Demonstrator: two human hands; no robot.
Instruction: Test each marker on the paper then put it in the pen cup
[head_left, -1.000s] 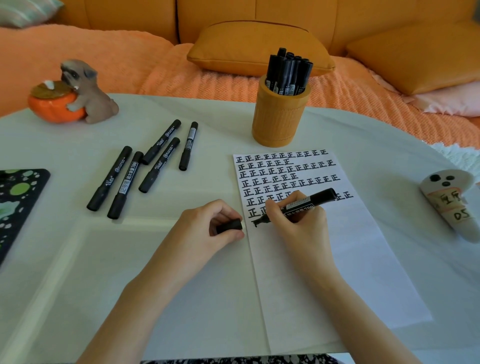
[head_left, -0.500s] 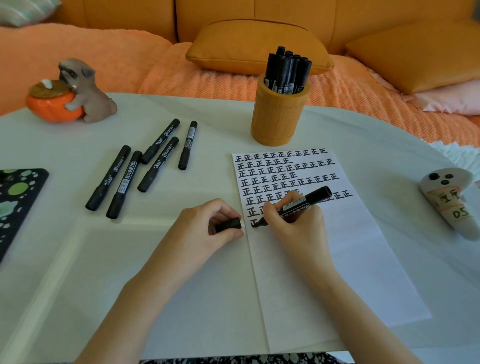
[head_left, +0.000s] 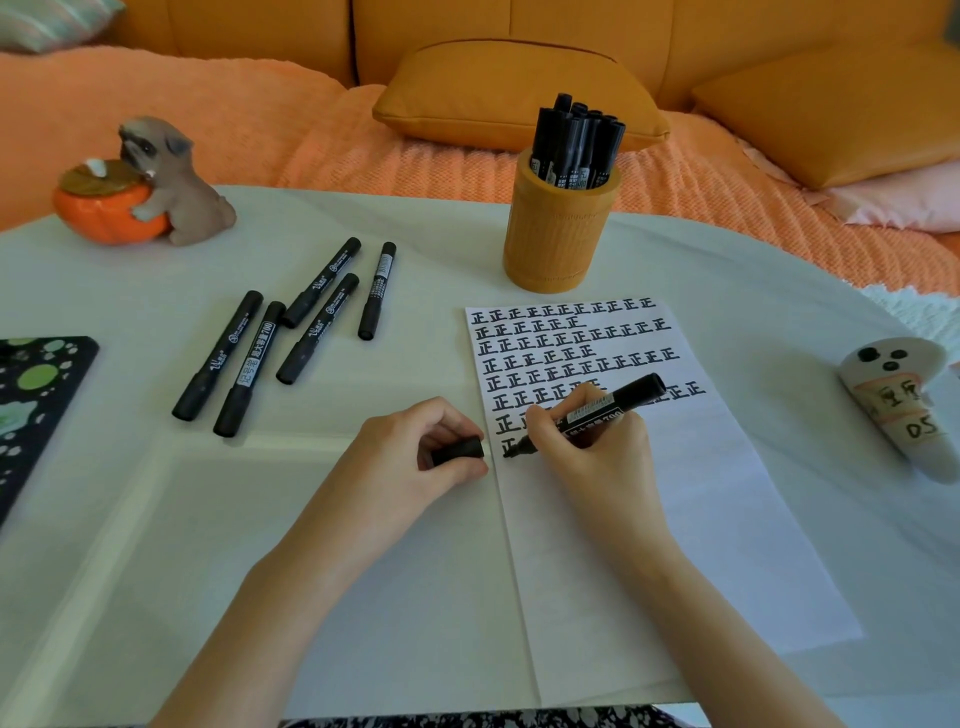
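Marker (head_left: 597, 413) uncapped, gripped in curled right hand (head_left: 587, 457), tip touching paper (head_left: 675, 519) near its left edge, below the filled rows. Cap (head_left: 457, 451) pinched in curled left hand (head_left: 410, 457), just left of paper. Likely faults: wet ink smudged under writing hand; tip straying off paper's edge onto table (head_left: 130, 291); cap slipping loose.

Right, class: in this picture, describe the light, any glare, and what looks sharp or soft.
Head view: soft, even light, faint shadows beneath the left hand and right hand; a pale bright stripe crosses the table; the marker label and cap are sharp, no motion blur; the pillow looks slightly softer.
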